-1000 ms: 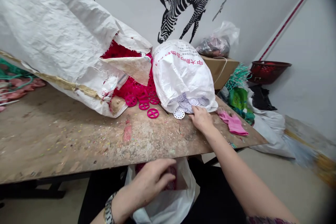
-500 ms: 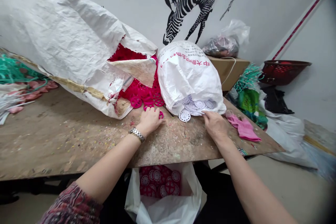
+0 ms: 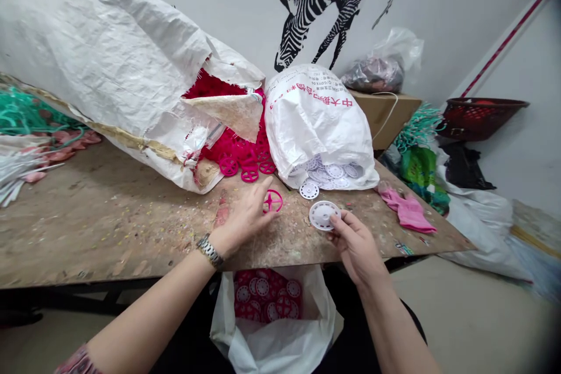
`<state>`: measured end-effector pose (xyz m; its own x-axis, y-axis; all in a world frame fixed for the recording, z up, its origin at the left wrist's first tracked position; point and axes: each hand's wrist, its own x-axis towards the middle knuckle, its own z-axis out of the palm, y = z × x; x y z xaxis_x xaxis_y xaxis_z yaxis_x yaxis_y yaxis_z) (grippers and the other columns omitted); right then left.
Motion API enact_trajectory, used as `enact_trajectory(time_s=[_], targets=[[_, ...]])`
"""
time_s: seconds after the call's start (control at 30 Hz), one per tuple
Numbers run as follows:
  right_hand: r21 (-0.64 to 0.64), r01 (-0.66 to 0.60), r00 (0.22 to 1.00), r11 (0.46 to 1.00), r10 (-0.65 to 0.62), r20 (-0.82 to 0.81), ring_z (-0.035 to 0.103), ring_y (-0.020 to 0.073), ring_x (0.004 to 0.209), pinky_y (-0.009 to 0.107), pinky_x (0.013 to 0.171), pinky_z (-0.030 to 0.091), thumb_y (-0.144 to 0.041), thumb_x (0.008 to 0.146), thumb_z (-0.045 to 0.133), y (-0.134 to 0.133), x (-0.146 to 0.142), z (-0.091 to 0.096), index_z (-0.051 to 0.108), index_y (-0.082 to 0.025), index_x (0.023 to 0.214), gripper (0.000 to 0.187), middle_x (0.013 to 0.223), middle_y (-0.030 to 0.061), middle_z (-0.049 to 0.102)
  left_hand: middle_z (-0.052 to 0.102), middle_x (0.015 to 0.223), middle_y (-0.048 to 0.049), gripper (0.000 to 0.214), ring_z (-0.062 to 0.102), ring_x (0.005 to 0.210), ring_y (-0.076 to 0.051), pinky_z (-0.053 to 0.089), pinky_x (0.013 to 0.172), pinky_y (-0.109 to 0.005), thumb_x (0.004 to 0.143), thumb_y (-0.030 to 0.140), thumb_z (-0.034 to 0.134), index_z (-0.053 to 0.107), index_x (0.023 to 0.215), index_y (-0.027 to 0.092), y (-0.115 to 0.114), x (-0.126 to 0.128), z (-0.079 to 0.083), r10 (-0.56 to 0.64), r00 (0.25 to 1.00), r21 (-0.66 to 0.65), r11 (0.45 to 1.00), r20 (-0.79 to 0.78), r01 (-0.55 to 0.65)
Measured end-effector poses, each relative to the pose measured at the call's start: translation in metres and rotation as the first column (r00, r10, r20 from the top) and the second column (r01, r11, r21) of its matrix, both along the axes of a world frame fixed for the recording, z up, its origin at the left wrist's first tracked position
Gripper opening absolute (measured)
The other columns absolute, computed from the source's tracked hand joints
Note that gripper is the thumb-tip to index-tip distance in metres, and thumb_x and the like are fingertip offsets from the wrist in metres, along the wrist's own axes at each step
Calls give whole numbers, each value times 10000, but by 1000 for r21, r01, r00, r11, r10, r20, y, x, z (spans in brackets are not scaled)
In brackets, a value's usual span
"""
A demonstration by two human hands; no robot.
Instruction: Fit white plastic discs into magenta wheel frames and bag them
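Over the scarred wooden counter (image 3: 131, 228), my right hand (image 3: 357, 248) pinches a white plastic wheel (image 3: 323, 215).
My left hand (image 3: 243, 219) is open, just beside a magenta wheel (image 3: 272, 201).

Pink cloth (image 3: 407, 214) at right, cardboard box (image 3: 385, 120) w/ plastic bag (image 3: 377, 70) on top, red basket (image 3: 480, 118) nr wall, zebra decal (image 3: 326, 6) behind.

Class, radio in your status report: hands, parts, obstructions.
Right hand holding white plastic spoked disc. Left hand open beside magenta plastic spoked wheel. White plastic bag of magenta wheels below worn wooden table edge.
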<state>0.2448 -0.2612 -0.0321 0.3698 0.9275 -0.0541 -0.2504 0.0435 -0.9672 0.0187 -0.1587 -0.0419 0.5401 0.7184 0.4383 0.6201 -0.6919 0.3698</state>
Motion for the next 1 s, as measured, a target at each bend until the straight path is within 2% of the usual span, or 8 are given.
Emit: enact_trajectory(time_s=[0.13, 0.33, 0.47, 0.6, 0.67, 0.73, 0.9, 1.0], targets=[[-25, -105, 973, 994, 97, -211, 579, 126, 716, 219, 637, 468, -421, 587, 887, -9, -29, 8, 671, -193, 745, 352, 807, -4, 684, 476, 1415, -174, 889, 502, 1279, -303, 459, 1040, -475, 845, 276, 679, 134, 1547, 227, -39, -8, 0, -120, 986, 8, 993, 115, 120], [-73, -266, 943, 961, 244, -225, 588, 131, 646, 235, 596, 484, -439, 630, 863, -15, -62, 2, 657, -189, 737, 341, 735, -6, 686, 493, 1378, -158, 918, 519, 1249, -289, 467, 1042, -484, 835, 215, 694, 127, 1556, 264, -80, -8, -2, -160, 969, -51, 984, 188, 173], [-69, -206, 955, 976, 185, -233, 556, 111, 595, 211, 540, 462, -438, 626, 865, -17, -70, -6, 636, -194, 734, 352, 712, -21, 675, 452, 1443, -150, 824, 513, 1265, -308, 504, 998, -481, 831, 212, 689, 247, 1521, 293, -92, -6, -8, -15, 929, -267, 956, 371, 123], [-38, -134, 971, 990, 124, -206, 565, 113, 623, 200, 532, 451, -432, 658, 845, -17, -71, -12, 627, -200, 769, 337, 748, -22, 677, 616, 1196, -124, 688, 668, 791, -182, 596, 627, -318, 876, 294, 624, 306, 1485, 252, -100, 0, -9, 263, 748, -673, 669, 610, 314], [-23, -117, 984, 993, 113, -136, 591, 131, 651, 221, 555, 474, -443, 699, 813, -17, -70, -15, 635, -206, 828, 324, 793, -8, 695, 651, 1003, -73, 602, 641, 644, -134, 577, 548, -273, 882, 321, 609, 378, 1426, 211, -103, 4, -6, 352, 659, -723, 524, 665, 450], [-6, -115, 993, 993, 115, -28, 633, 165, 704, 264, 611, 511, -453, 748, 770, -19, -70, -19, 632, -212, 889, 312, 832, 13, 713, 640, 909, -41, 514, 641, 619, -121, 584, 562, -264, 872, 337, 625, 463, 1332, 177, -105, 6, -4, 403, 601, -720, 467, 690, 513], [75, -131, 905, 989, 89, 417, 662, 223, 939, 351, 832, 517, -390, 878, 652, -29, -72, -24, 637, -243, 1098, 266, 1059, 63, 709, 634, 883, -23, 392, 642, 630, -110, 591, 584, -252, 884, 376, 622, 547, 1212, 174, -107, 8, -4, 401, 595, -713, 483, 697, 509], [58, -139, 869, 989, 94, 486, 655, 228, 984, 354, 861, 508, -382, 891, 637, -32, -69, -22, 611, -253, 1222, 357, 1145, 76, 690, 626, 861, -14, 362, 636, 646, -117, 590, 586, -259, 895, 394, 602, 567, 1187, 184, -107, 8, -8, 376, 621, -708, 538, 688, 458]])
